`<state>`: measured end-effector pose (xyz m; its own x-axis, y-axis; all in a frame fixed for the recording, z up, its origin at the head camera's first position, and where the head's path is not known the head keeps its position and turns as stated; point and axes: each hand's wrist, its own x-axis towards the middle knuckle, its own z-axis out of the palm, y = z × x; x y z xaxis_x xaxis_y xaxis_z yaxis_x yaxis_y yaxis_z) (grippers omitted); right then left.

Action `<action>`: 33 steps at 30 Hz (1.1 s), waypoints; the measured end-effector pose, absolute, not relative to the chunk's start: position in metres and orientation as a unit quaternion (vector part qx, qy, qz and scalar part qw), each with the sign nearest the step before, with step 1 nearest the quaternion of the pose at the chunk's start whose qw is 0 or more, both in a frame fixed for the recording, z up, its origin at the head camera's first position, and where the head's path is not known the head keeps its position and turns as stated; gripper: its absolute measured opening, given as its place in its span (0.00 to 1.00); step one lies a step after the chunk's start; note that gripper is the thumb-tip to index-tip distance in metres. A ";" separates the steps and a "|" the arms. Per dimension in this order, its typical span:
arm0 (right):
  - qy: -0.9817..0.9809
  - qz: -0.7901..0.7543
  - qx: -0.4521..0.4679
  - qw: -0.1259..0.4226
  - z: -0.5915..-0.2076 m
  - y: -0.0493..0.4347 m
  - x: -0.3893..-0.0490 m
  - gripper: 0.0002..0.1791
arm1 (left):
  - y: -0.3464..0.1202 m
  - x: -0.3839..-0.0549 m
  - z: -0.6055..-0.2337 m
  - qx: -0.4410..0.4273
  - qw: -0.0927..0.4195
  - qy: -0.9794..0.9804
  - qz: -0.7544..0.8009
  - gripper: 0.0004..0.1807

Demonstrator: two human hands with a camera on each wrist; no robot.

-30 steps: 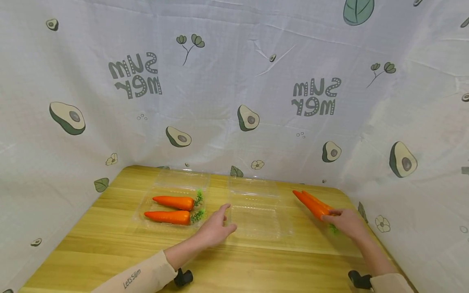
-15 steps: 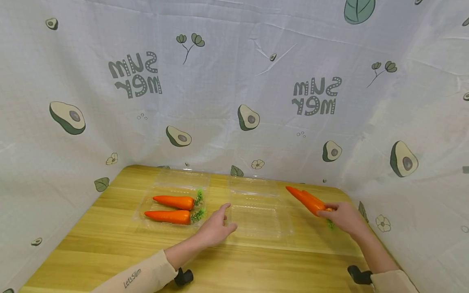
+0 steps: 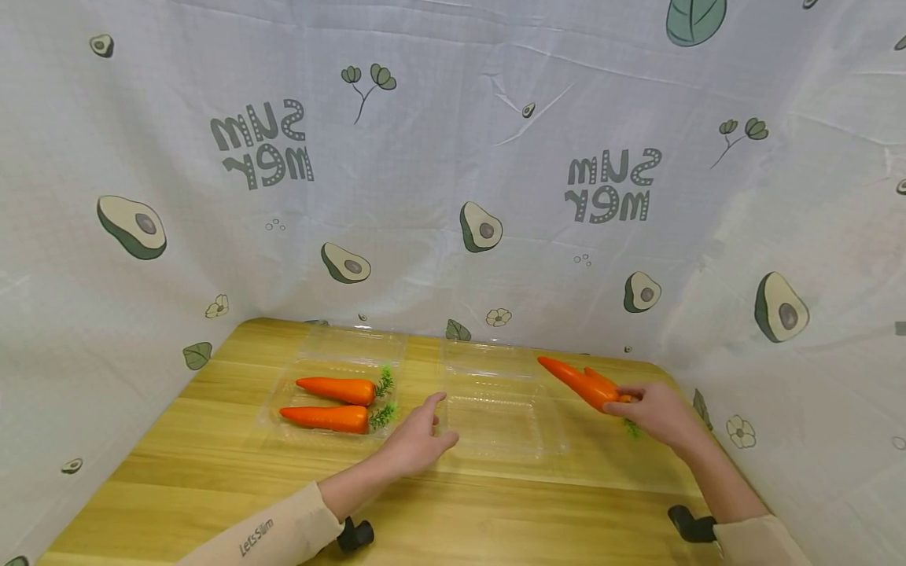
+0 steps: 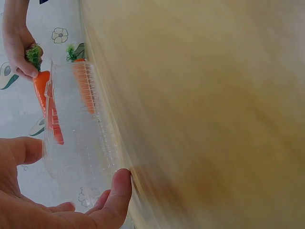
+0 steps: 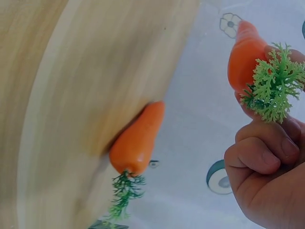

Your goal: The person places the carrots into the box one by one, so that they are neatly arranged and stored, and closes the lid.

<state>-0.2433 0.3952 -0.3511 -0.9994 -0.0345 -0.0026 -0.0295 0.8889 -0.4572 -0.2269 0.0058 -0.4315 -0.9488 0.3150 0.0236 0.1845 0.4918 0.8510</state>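
Observation:
My right hand [image 3: 658, 417] pinches an orange carrot [image 3: 575, 380] at its leafy end, tip pointing up and left, above the table. Below it, a second carrot [image 5: 137, 140] with green leaves lies on the table, partly hidden in the head view by the held one. My left hand [image 3: 416, 442] is spread beside the left edge of a clear plastic clamshell box [image 3: 555, 432], whose lid is folded back. In the left wrist view, thumb and fingers are at the box's edge; whether they press it I cannot tell.
Left of my left hand is another clear clamshell box [image 3: 272, 417], lid back, with two carrots, one behind [image 3: 336, 390] and one in front [image 3: 329, 420]. All stand on a wooden table [image 3: 510, 519]. A printed curtain [image 3: 425, 181] encloses the back and sides.
My right hand has lifted the carrot and moved it left, toward the box without carrots, away from the carrot on the table. My left hand has stayed in place.

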 end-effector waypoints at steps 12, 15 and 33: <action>0.969 -0.240 -0.049 0.021 -0.343 0.376 -0.245 0.37 | 0.005 -0.227 -0.431 0.146 0.069 0.859 0.487 0.40; 0.969 -0.239 -0.059 0.023 -0.341 0.372 -0.246 0.36 | 0.006 -0.227 -0.431 0.146 0.067 0.859 0.485 0.40; 0.965 -0.246 -0.079 0.046 -0.347 0.357 -0.252 0.31 | 0.006 -0.228 -0.435 0.145 0.067 0.859 0.486 0.41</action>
<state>-0.2521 0.3573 -0.3467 -0.9833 -0.1754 -0.0488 -0.1305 0.8662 -0.4824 -0.2283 0.0056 -0.4353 -0.9490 0.3143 0.0256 0.1841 0.4861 0.8543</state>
